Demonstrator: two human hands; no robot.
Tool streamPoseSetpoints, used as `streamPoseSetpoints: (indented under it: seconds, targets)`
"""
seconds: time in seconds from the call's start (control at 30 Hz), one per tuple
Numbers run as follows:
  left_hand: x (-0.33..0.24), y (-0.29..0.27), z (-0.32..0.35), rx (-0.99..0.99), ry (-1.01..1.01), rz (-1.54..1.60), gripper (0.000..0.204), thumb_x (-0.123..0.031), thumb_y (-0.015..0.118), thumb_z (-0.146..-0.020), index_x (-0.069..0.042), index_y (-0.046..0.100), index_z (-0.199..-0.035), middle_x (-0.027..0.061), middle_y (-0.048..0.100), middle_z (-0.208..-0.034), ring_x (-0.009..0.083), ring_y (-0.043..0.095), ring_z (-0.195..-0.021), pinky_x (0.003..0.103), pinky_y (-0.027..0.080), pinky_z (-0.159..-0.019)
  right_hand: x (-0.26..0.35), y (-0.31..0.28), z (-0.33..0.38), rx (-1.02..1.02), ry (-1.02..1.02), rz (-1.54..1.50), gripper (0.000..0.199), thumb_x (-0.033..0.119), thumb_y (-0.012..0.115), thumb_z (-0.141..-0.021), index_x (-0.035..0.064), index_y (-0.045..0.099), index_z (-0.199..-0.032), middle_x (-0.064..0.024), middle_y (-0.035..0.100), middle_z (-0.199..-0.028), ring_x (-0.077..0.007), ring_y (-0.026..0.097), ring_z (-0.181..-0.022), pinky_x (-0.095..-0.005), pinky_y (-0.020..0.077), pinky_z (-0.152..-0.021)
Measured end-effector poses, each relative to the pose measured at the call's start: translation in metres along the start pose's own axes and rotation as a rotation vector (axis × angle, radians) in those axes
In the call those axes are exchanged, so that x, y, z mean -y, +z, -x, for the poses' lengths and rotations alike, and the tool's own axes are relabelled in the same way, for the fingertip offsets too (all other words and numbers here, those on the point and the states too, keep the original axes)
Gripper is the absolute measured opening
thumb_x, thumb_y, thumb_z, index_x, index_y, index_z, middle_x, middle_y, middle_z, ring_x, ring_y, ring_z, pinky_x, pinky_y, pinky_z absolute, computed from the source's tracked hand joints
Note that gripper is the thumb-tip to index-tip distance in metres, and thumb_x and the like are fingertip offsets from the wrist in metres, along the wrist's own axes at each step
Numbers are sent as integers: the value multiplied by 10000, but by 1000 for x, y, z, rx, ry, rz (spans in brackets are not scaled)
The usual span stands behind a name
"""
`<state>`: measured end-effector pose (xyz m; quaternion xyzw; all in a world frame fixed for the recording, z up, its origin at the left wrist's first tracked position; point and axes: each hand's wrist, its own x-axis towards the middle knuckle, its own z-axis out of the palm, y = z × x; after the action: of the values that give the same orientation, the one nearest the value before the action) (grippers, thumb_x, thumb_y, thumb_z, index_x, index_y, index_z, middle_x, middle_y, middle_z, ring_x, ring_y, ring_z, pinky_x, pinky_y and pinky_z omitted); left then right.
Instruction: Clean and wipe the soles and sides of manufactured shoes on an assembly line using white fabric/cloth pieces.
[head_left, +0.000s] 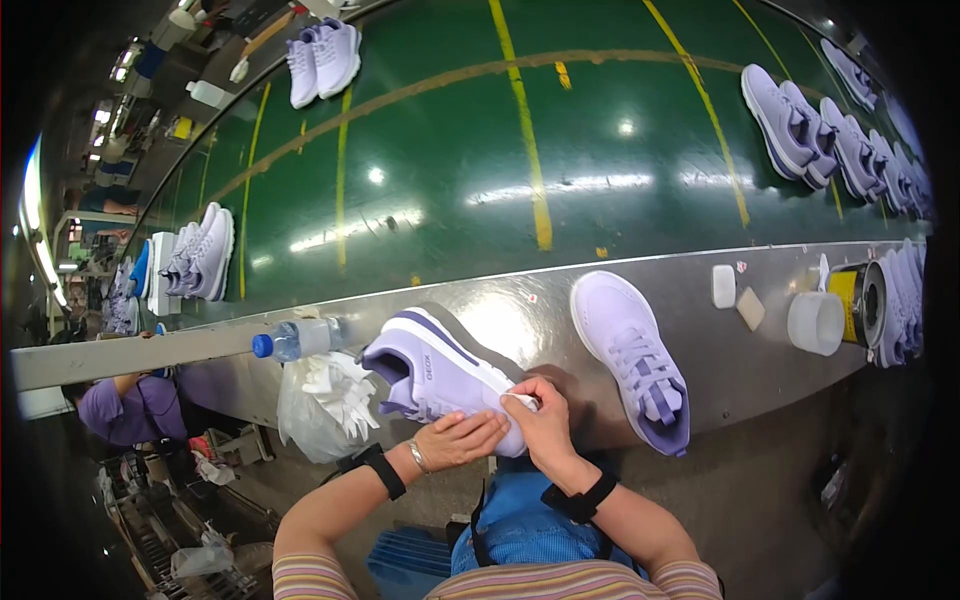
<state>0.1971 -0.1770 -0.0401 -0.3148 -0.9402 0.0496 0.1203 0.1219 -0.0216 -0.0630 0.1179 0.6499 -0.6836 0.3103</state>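
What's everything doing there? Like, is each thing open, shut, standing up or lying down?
Left shoe: tipped on its side
Right shoe: upright, laced
Left hand: fingers flat on the left shoe
Right hand: pinching a small white piece
Bottle: lying down, blue cap on
Plastic bag: open, white strips showing

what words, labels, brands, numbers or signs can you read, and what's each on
I don't copy out wording or brand names.
Held lilac shoe: short dark lettering on its side.
Yellow-labelled can: any print too small to read.
Clear bottle: no wording legible.
Small red-and-white sticker on the bench: unreadable.
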Motion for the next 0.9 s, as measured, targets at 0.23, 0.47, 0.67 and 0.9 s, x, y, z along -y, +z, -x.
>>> streamPoseSetpoints:
  seconds: [0.23,0.47,0.67,0.9]
  targets:
    - [-1,4,2,9,14,-17,320,-246,494,-835,-216,544,-1150,-63,508,-1196,60,455,-1144,362,126,-1069,-11,-10,1,10,15,47,135,85,657,-683,-8,573,-736,-87,573,-776,-151,539,-726,-279,438,-679]
    - [-2,2,5,21,6,-7,308,-236,494,-836,-217,553,-1137,-70,507,-1187,61,449,-1147,352,133,-1066,-1,-8,8,-9,149,-54,142,91,660,-690,-13,587,-753,-95,599,-807,-145,546,-723,-263,439,-669]
    - [-1,-1,3,36,16,12,322,-237,480,-837,-214,549,-1151,-69,500,-1208,62,438,-1164,349,131,-1066,-2,-9,0,0,-55,104,145,104,679,-689,-1,599,-746,-73,577,-767,-141,537,-691,-264,440,-637]
    - [-1,-1,-1,59,12,62,362,-223,480,-826,-198,531,-1184,-56,509,-1215,64,448,-1148,348,128,-1064,2,-38,20,30,134,90,98,39,638,-748,19,553,-793,-26,557,-718,-81,515,-617,-217,428,-556]
